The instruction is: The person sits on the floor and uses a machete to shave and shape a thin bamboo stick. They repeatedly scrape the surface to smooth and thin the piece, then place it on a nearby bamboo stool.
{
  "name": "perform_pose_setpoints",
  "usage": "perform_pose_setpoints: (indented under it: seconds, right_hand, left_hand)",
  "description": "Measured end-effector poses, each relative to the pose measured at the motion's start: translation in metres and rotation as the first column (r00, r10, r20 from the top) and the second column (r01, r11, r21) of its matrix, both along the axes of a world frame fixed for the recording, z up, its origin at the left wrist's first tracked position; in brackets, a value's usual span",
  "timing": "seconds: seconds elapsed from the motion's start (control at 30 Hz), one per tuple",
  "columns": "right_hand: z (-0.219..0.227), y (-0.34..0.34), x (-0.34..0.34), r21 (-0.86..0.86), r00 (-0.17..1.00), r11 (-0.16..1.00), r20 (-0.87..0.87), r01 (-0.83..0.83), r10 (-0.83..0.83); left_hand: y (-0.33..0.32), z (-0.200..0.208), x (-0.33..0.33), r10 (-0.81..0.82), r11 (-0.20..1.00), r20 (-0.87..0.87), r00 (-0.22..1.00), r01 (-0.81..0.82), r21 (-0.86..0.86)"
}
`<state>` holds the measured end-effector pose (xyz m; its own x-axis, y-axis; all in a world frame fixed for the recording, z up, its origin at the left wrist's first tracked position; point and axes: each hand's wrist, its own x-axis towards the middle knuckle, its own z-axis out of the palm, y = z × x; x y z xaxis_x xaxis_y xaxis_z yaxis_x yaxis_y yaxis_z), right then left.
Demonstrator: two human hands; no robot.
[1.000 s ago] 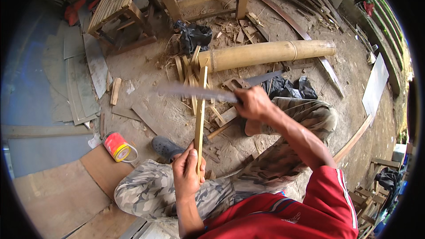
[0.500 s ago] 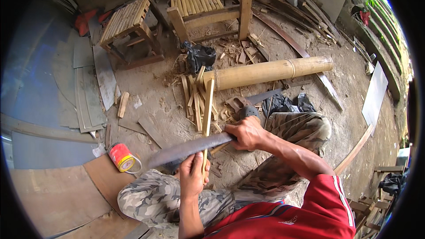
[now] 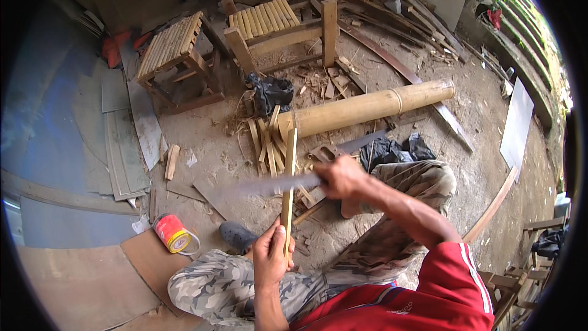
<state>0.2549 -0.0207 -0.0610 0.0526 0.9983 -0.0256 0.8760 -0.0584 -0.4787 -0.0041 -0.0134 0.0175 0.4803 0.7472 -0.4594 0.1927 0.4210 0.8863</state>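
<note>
My left hand (image 3: 273,248) is closed around the lower end of a thin bamboo strip (image 3: 293,153), which stands nearly upright in front of my lap. My right hand (image 3: 344,176) grips a long machete (image 3: 257,187) by its handle, which the fingers cover. Its dark blade, smeared by motion, points left and crosses the strip above my left hand; whether it touches the strip I cannot tell. Beyond the strip lies a thick bamboo pole (image 3: 367,108), with a pile of split bamboo strips (image 3: 264,147) at its left end.
A handsaw (image 3: 361,141) lies past my right hand, beside black plastic (image 3: 401,150). A red can (image 3: 173,234) sits on the left. Two slatted bamboo stools (image 3: 171,43) (image 3: 264,19) stand farther back. Scrap timber (image 3: 410,18) is heaped at the far right.
The machete blade has moved away from my left hand, farther up the strip. My left hand and the strip sit slightly lower in the picture. A grey clog shows more fully.
</note>
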Motion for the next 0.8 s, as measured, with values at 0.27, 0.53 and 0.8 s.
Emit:
perform_pose_setpoints:
  seconds: [0.27,0.53,0.8]
  right_hand:
    - [-0.055,0.013,0.091,0.138,0.733,0.725,-0.245,0.674,-0.635]
    - [0.03,-0.006,-0.024,-0.259,0.099,0.908,-0.947,0.329,-0.306]
    - [0.051,0.0,-0.012,-0.177,0.026,0.921,-0.98,0.346,-0.198]
  left_hand:
    - [-0.004,0.018,-0.004,0.014,0.996,0.08,0.997,-0.021,0.087]
    - [0.039,-0.034,0.066,0.283,0.884,0.208,0.936,-0.338,0.321]
    - [0.079,-0.046,0.152,0.239,0.847,0.218,0.946,-0.313,0.431]
